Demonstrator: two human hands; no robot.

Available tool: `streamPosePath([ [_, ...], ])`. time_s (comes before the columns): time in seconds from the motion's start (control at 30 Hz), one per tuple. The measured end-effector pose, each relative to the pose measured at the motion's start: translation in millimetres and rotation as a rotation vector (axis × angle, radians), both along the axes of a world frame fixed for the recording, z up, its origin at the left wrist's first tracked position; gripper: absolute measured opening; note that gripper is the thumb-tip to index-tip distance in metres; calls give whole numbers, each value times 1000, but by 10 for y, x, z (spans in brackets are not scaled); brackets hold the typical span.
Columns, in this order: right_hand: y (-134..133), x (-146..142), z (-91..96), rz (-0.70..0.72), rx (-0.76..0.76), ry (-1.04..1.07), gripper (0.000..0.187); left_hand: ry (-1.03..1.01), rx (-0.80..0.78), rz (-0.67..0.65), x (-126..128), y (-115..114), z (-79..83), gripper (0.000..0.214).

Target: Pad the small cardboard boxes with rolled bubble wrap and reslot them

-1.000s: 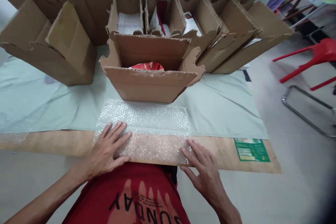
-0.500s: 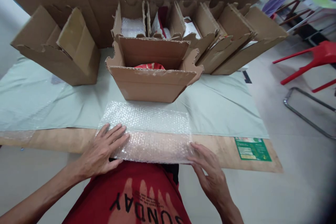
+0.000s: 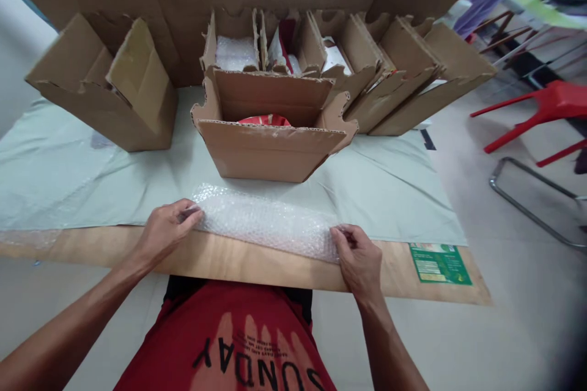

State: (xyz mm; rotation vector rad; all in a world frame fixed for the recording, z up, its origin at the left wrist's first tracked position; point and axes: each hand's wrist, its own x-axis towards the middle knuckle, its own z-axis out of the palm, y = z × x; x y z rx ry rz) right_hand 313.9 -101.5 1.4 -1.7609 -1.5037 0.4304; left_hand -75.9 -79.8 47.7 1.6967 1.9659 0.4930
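Observation:
A clear sheet of bubble wrap lies across the front of the table, folded into a narrow strip. My left hand pinches its left end between thumb and fingers. At the right end, my right hand grips the near corner, fingers curled. Just beyond the strip stands an open cardboard box with something red showing inside; most of that red thing is hidden by the front wall.
Another open cardboard box stands at the left. Behind, a row of narrow cardboard bins holds bubble wrap and packets. A pale green cloth covers the table, leaving a wooden front edge. A red stool is at the right.
The near edge of the bubble wrap has been folded away from me, making the sheet narrower. My left hand went from lying flat to pinching its end; both hands moved forward.

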Motion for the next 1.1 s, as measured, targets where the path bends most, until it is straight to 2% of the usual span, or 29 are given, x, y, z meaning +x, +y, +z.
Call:
streamPosePath([
  [0.17,54,18,-109,46,71,-367,36,296,130,-128,28,146,-134,27],
  [0.3,68,21,-41,90,61,-567,36,488,168,-110,-17,156,-174,49],
  [0.4,149,-41,19,126,3,-646,38,495,120,-111,-55,170,-193,47],
  [0.5,245,-100,45,188,-19,-554,26,413,109,-155,-40,182,-189,35],
  [0.57,263,-105,73,221,-25,-425,25,349,111,-170,-19,169,-155,31],
  [0.7,121,-102,220,280,-196,-91,21,250,-26,-59,-88,143,-27,26],
  [0.77,-6,-187,306,337,-290,69,25,295,-47,8,-199,190,37,30],
  [0.9,-227,-632,361,564,-427,268,53,502,75,7,-433,513,115,39],
  [1.03,-279,-1140,286,720,-448,306,55,597,183,-57,-463,983,120,42],
  [1.1,-249,-1281,257,750,-436,300,48,584,301,-41,-388,1097,87,45],
])
